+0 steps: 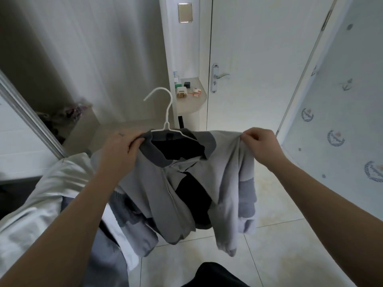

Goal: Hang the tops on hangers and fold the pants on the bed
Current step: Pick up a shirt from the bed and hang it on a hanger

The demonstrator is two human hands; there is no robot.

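Observation:
A grey zip-up jacket [186,193] with a darker grey collar hangs in the air in front of me. A white wire hanger [165,112] sits inside its neck, with the hook sticking up. My left hand [120,150] grips the collar at the jacket's left shoulder. My right hand [262,143] pinches the fabric at the right shoulder and holds it up. The sleeves dangle below. Under my left arm, more grey clothing [132,226] lies on the white bed [41,199].
A closed white door [259,59] with a metal handle stands ahead. Left of it is a small rounded shelf [190,100] with little items. A sliding wardrobe panel [342,100] runs along the right, and pale floor tiles [279,235] lie below.

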